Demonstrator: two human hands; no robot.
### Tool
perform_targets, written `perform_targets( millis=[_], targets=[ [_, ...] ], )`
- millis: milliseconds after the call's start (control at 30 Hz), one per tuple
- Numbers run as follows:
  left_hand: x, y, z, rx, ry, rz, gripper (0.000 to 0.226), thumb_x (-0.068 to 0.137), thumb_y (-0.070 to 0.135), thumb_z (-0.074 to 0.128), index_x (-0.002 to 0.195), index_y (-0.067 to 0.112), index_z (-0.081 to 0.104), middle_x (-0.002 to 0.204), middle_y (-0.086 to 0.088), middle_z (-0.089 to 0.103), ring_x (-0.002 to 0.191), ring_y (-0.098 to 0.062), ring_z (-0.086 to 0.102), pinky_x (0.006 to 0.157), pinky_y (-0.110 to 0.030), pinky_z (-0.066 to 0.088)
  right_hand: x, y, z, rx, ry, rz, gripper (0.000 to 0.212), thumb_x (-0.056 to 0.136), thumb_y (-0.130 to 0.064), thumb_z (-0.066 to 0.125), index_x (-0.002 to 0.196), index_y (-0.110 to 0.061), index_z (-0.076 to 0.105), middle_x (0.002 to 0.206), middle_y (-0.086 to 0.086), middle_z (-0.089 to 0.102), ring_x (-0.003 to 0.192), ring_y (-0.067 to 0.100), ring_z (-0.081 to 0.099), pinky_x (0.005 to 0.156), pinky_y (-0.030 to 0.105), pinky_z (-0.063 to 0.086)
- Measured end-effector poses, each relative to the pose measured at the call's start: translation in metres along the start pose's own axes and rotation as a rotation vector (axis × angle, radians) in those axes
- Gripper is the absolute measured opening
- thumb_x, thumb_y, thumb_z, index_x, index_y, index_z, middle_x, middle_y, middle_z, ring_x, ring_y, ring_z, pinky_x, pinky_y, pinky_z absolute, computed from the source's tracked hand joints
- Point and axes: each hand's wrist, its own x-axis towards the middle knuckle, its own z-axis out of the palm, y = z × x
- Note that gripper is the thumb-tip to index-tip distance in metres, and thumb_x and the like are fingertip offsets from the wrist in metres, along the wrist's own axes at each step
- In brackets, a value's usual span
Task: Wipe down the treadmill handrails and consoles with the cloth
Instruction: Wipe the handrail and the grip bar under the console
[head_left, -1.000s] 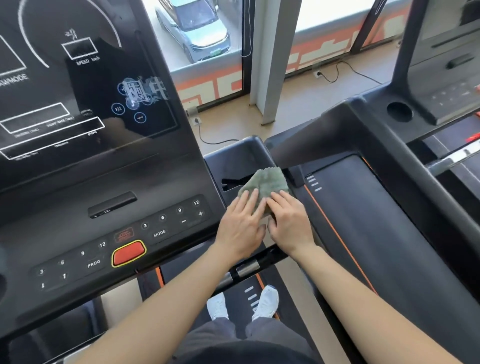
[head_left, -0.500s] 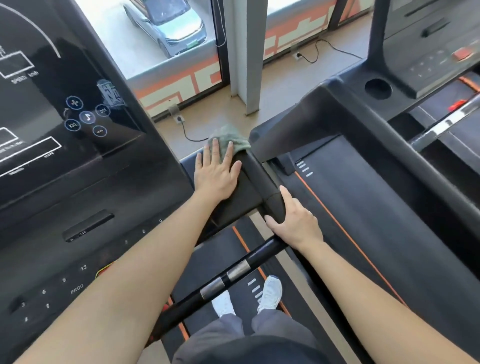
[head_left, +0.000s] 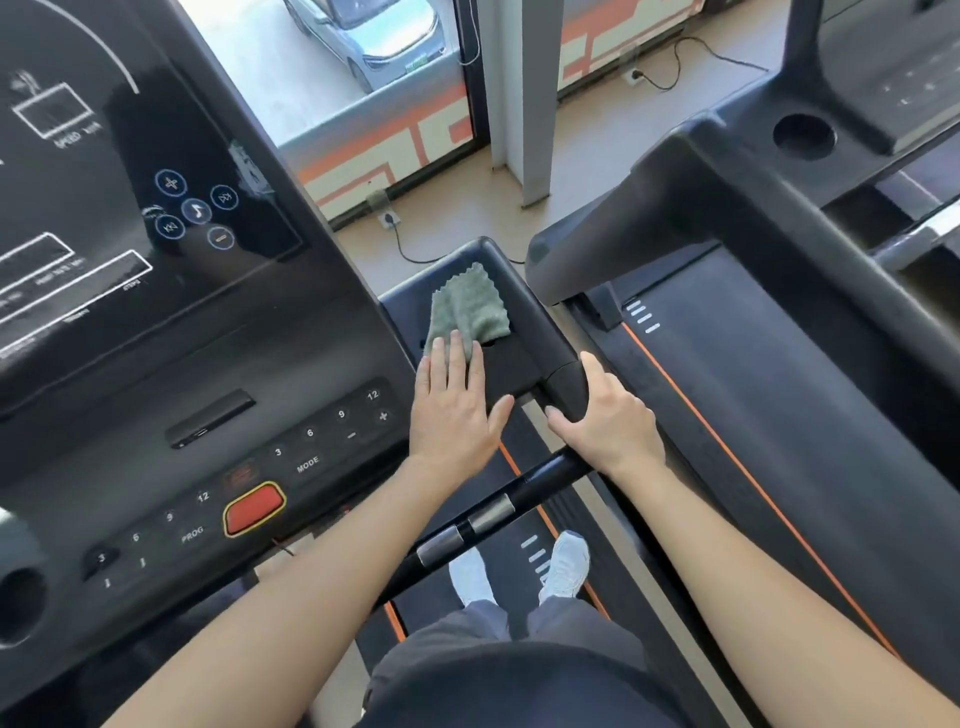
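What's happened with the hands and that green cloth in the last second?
The right hand left the cloth and took hold of the handrail. The left hand, pressing flat, pushed the cloth to the far end of the side tray, then drew it back toward the person. The left hand has stayed on the cloth throughout.

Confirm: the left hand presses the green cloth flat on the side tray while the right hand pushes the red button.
Wrong about the right hand: the head view shows it gripping the black handrail, away from the red button. The left hand presses the green cloth flat on the side tray.
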Motion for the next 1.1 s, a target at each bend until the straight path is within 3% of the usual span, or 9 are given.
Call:
perform_targets(
  millis=[133, 300, 400, 500, 567, 700, 833, 967, 1100],
  targets=[
    [0.004, -0.001, -0.005, -0.108, 0.07, 0.089, 0.073, 0.102, 0.053, 0.021, 0.159, 0.008, 0.028, 0.165, -0.017, 0.027, 0.151, -0.036, 0.024, 0.125, -0.047, 0.02, 0.001, 0.0, 0.0, 0.011, 0.007, -0.017, 0.084, 0.085, -0.062, 0.057, 0.154, -0.026, 0.023, 0.13, 0.007, 0.059, 0.109, 0.036, 0.062, 0.087, 0.046, 0.05],
    [0.021, 0.019, -0.013, -0.175, 0.088, 0.333, 0.066, 0.102, 0.045, 0.028, 0.159, 0.01, 0.028, 0.165, -0.015, 0.027, 0.154, -0.032, 0.02, 0.124, -0.046, 0.023, 0.0, 0.0, 0.0, 0.01, 0.007, -0.013, 0.084, 0.084, -0.063, 0.058, 0.152, -0.027, 0.025, 0.129, 0.008, 0.06, 0.11, 0.036, 0.062, 0.087, 0.046, 0.05],
    [0.013, 0.024, -0.012, -0.162, 0.16, 0.338, 0.061, 0.102, 0.038, 0.036, 0.155, 0.009, 0.036, 0.162, -0.015, 0.033, 0.151, -0.031, 0.026, 0.124, -0.044, 0.025, 0.0, -0.001, -0.002, 0.022, 0.008, -0.016, 0.084, 0.084, -0.064, 0.058, 0.152, -0.027, 0.025, 0.128, 0.007, 0.06, 0.11, 0.036, 0.062, 0.087, 0.046, 0.049],
    [-0.012, 0.01, -0.006, -0.135, 0.293, 0.322, 0.053, 0.092, 0.022, 0.053, 0.143, 0.006, 0.055, 0.151, -0.016, 0.05, 0.139, -0.031, 0.045, 0.119, -0.04, 0.035, -0.001, 0.001, -0.003, 0.027, -0.005, -0.033, 0.084, 0.085, -0.063, 0.058, 0.152, -0.027, 0.025, 0.13, 0.009, 0.059, 0.111, 0.037, 0.061, 0.088, 0.046, 0.049],
    [-0.027, -0.005, 0.002, -0.113, 0.379, 0.291, 0.05, 0.084, 0.011, 0.06, 0.133, 0.006, 0.063, 0.141, -0.015, 0.058, 0.123, -0.032, 0.055, 0.109, -0.039, 0.045, -0.001, 0.002, -0.003, 0.029, -0.018, -0.034, 0.084, 0.085, -0.063, 0.057, 0.153, -0.026, 0.024, 0.13, 0.009, 0.058, 0.111, 0.038, 0.061, 0.088, 0.046, 0.049],
    [-0.044, -0.019, 0.009, -0.207, 0.483, 0.246, 0.038, 0.076, -0.008, 0.068, 0.107, 0.012, 0.076, 0.107, -0.003, 0.073, 0.082, -0.026, 0.06, 0.07, -0.036, 0.057, -0.002, 0.002, -0.004, 0.026, -0.013, -0.045, 0.082, 0.087, -0.062, 0.057, 0.152, -0.026, 0.024, 0.127, 0.009, 0.059, 0.108, 0.038, 0.061, 0.086, 0.045, 0.049],
    [-0.067, 0.004, 0.01, -0.406, 0.348, 0.34, 0.036, 0.075, 0.0, 0.057, 0.099, 0.017, 0.077, 0.092, 0.003, 0.075, 0.074, -0.025, 0.062, 0.062, -0.034, 0.056, -0.006, 0.004, -0.005, 0.036, -0.029, -0.048, 0.082, 0.089, -0.064, 0.056, 0.154, -0.027, 0.022, 0.131, 0.009, 0.058, 0.112, 0.039, 0.059, 0.088, 0.044, 0.047],
    [-0.098, 0.032, 0.02, -0.58, 0.251, 0.246, 0.036, 0.08, 0.006, 0.056, 0.108, 0.02, 0.073, 0.096, 0.007, 0.073, 0.082, -0.022, 0.064, 0.066, -0.035, 0.056, -0.016, 0.014, -0.005, 0.167, -0.065, -0.077, 0.079, 0.093, -0.05, 0.061, 0.157, -0.023, 0.025, 0.147, 0.005, 0.048, 0.124, 0.035, 0.053, 0.098, 0.044, 0.044],
    [-0.117, 0.044, 0.024, -0.692, 0.208, 0.201, 0.047, 0.081, 0.015, 0.066, 0.128, 0.019, 0.064, 0.104, 0.01, 0.07, 0.096, -0.015, 0.06, 0.078, -0.025, 0.05, -0.048, 0.028, 0.001, 0.135, 0.286, -0.428, 0.062, 0.079, -0.013, 0.064, 0.14, -0.012, 0.055, 0.139, 0.006, 0.055, 0.124, 0.031, 0.053, 0.099, 0.051, 0.046]
  ],
)
